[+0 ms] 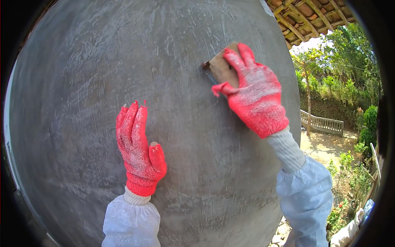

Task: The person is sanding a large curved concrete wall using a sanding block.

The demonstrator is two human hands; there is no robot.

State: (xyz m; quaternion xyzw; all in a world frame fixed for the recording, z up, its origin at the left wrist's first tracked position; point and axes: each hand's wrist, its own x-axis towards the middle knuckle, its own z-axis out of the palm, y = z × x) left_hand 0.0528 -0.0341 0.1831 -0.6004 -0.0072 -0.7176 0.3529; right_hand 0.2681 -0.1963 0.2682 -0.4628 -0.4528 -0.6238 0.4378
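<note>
A grey plastered wall (185,129), streaked with pale scratches, fills most of the view before me. My right hand (257,89), in a dusty red glove, grips a worn block-shaped tool (223,69) against the wall's upper right part. The tool has a tan back and a dark edge; its face towards the wall is mostly hidden, so its exact kind cannot be told. Lower and to the left, my left hand (140,151), in a matching glove with bare fingertips showing, is raised at the wall with its fingers extended and holds nothing. Whether it touches the surface is unclear.
Above right, a tiled roof's underside (308,18) with wooden rafters juts past the wall's edge. Beyond lie a yard, a pale balustrade (324,123), plants and trees. A whitish sack (347,233) lies at the lower right. A pale frame (9,136) borders the wall at left.
</note>
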